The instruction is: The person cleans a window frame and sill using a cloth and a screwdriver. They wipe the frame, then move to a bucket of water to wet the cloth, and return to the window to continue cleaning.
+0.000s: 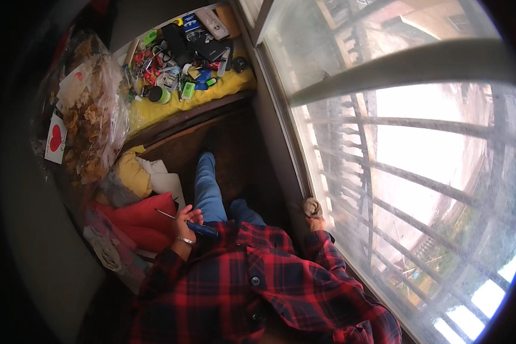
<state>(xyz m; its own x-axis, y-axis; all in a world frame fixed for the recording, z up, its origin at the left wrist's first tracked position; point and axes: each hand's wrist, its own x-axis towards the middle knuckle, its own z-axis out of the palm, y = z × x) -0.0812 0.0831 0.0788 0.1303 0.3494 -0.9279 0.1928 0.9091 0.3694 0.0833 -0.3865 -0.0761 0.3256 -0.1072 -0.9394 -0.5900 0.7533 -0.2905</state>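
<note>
A screwdriver with a blue handle (pixel 202 229) lies across my left hand (pixel 186 220), its thin metal shaft pointing up and left above a red cushion (pixel 148 219). Some fingers of that hand are raised off the handle. Over by the window frame (pixel 299 155), my right hand (pixel 316 222) holds a bunched beige cloth (pixel 312 208) at the sill. The window glass (pixel 348 180) beside it looks hazy, with bars across it.
A yellow cloth (pixel 236 84) on a raised surface bears tools, cases, a tape measure (pixel 240 64) and a green-labelled jar (pixel 159 95). Dried flowers in clear wrap (pixel 92 124) stand at the left. Yellow and white fabric (pixel 134 174) lies near the red cushion.
</note>
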